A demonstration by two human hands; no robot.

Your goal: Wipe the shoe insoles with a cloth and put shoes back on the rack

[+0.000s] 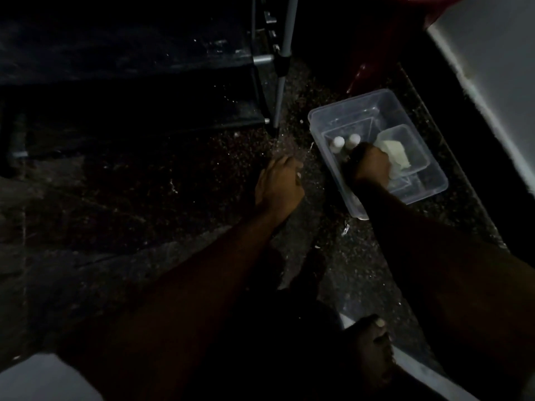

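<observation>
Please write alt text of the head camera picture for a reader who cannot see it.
In dim light, a person's right hand reaches into a clear plastic tub on the floor, beside two white-capped bottles and a pale cloth. The left hand hangs above the speckled floor, near a dark shoe rack.

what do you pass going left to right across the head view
rack → left hand → bottles → cloth → white wall; right hand left out, it overlaps the bottles and cloth
</observation>
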